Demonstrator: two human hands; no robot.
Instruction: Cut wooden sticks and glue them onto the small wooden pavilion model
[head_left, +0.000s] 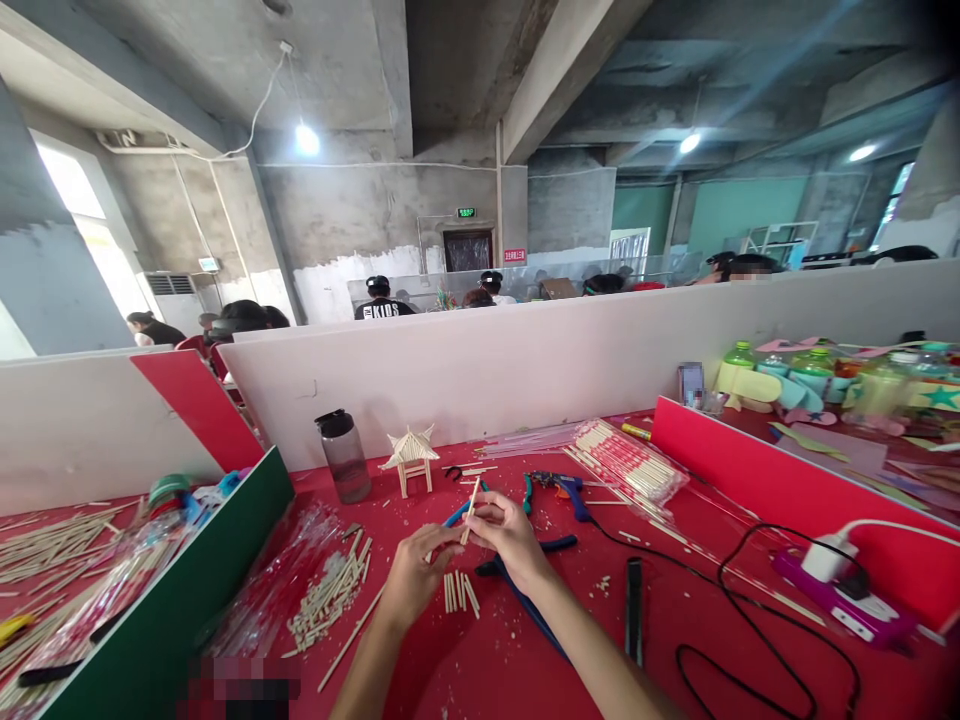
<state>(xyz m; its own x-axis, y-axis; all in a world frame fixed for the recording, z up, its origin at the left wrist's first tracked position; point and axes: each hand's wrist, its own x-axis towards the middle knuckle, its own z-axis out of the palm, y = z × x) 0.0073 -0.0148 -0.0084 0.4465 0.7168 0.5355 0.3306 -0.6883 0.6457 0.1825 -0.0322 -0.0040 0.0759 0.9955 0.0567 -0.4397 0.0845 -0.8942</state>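
Note:
My right hand [511,535] pinches a short pale wooden stick [473,508], which stands tilted between thumb and fingers. Close beside its lower end, my left hand [421,568] is closed, its fingertips at the stick; how much of the stick it grips is partly hidden. Under my hands, several cut stick pieces [460,593] lie in a short row on the red table. Blue-handled pliers [525,600] lie partly beneath my right forearm. Beyond my hands stands a small pavilion model [412,460] made of sticks. A blue glue gun [574,492] lies to the right.
A dark-lidded bottle [346,460] stands by the white partition [480,365]. Loose cut sticks [330,600] are heaped left; a bag of sticks [634,465] lies right. A black cutter [634,610], looping cable [739,610] and purple power strip [847,600] occupy the right side. People sit beyond the partition.

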